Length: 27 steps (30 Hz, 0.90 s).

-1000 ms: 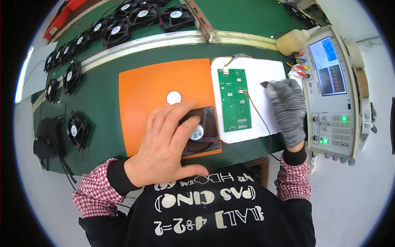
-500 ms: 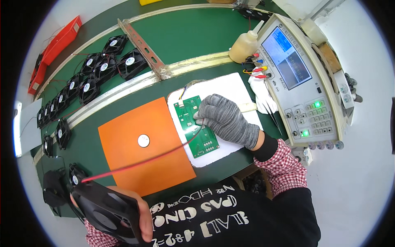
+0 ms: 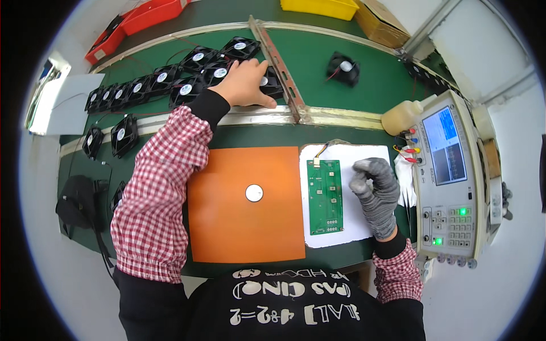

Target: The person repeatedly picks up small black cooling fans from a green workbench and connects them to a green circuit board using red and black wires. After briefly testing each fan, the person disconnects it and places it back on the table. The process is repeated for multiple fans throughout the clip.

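My left hand (image 3: pixel 245 84), bare, reaches to the far row of black cooling fans. Its fingers and thumb are spread over a black fan (image 3: pixel 273 85) beside the upright metal bar; part of that fan is hidden. My right hand (image 3: pixel 376 196), in a grey knit glove, hovers over the white board (image 3: pixel 364 227) with curled fingers and nothing visible in them. Just left of it lies a green circuit board (image 3: pixel 325 199) with a small wire connector at its far end. An orange mat (image 3: pixel 244 227) carrying a round white disc (image 3: pixel 254 193) lies further left.
Several more fans (image 3: pixel 138 88) stand at the far left. A lone fan (image 3: pixel 343 69) lies beyond the metal bar (image 3: pixel 278 62). On the right stand a test instrument (image 3: pixel 449 170) with a lit screen, a squeeze bottle (image 3: pixel 401 117) and tweezers (image 3: pixel 408 219). Red (image 3: pixel 151 17) and yellow bins (image 3: pixel 321 7) sit behind.
My left hand no longer holds a fan with a red wire and has moved up to the fan row. My right hand has lifted off the circuit board to its right. The view has shifted.
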Tool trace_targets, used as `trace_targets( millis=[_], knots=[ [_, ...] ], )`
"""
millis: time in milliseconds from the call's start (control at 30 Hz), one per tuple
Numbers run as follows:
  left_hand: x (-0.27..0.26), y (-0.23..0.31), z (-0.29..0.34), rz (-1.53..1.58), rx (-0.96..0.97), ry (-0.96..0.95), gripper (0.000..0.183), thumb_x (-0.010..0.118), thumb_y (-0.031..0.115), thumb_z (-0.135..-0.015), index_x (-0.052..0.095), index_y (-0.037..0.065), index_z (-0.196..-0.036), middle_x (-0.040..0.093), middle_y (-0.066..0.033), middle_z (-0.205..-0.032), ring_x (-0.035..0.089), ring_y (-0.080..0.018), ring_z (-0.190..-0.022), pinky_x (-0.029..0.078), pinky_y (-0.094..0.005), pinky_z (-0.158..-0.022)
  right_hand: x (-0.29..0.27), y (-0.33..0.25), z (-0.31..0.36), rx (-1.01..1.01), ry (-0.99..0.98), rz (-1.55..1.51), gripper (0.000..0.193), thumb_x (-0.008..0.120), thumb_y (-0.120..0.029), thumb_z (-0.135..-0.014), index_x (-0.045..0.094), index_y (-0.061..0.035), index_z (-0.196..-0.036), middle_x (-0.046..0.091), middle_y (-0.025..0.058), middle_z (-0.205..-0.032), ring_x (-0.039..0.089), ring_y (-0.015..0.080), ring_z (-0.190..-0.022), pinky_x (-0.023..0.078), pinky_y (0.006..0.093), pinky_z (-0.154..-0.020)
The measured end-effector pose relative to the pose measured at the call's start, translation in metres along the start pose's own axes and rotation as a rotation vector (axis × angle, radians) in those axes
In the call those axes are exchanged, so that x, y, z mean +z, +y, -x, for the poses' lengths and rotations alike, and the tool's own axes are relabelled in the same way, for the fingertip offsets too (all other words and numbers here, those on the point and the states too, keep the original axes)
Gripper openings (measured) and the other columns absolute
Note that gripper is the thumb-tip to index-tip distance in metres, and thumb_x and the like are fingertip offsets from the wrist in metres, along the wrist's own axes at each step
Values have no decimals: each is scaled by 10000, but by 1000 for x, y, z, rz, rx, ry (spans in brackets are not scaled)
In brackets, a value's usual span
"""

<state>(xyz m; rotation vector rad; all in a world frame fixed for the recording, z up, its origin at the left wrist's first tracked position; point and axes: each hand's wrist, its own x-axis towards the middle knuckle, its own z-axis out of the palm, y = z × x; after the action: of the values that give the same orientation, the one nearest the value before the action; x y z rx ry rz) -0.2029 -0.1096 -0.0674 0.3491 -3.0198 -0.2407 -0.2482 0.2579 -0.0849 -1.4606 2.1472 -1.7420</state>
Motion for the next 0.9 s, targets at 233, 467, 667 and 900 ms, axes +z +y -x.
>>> trace_targets(
  millis=[233, 467, 667, 900],
  knots=[
    [-50, 135, 105, 482, 978, 126, 445, 665, 111, -693, 541, 75, -1119, 548, -122, -1113, 498, -347, -1131, 436, -459, -912, 1, -43, -8, -118, -168, 192, 652, 763, -132, -786, 489, -97, -1376, 560, 116, -1255, 613, 255, -1011, 494, 365, -908],
    [-89, 90, 183, 241, 859, -327, 312, 590, 96, -788, 602, 117, -1099, 531, -62, -1222, 469, -340, -1200, 456, -451, -951, -1, -47, -6, -525, -495, 599, 374, 637, -92, -759, 686, -131, -1128, 538, 49, -923, 568, 256, -885, 476, 385, -792],
    [-77, 75, 174, -274, 203, 421, 422, 643, 26, -746, 595, 142, -1149, 476, -129, -1412, 422, -376, -1334, 450, -468, -1008, -17, -14, -8, -50, -226, 356, 167, 697, -14, -756, 716, -58, -916, 611, 104, -844, 597, 288, -826, 492, 395, -701],
    [-38, 98, 186, 45, 441, 50, 405, 610, 84, -814, 594, 132, -1216, 465, -145, -1436, 486, -351, -1288, 409, -449, -1056, 7, 5, 1, 135, -254, 76, 131, 737, -44, -775, 703, -37, -901, 616, 85, -857, 621, 258, -870, 512, 364, -802]
  ],
)
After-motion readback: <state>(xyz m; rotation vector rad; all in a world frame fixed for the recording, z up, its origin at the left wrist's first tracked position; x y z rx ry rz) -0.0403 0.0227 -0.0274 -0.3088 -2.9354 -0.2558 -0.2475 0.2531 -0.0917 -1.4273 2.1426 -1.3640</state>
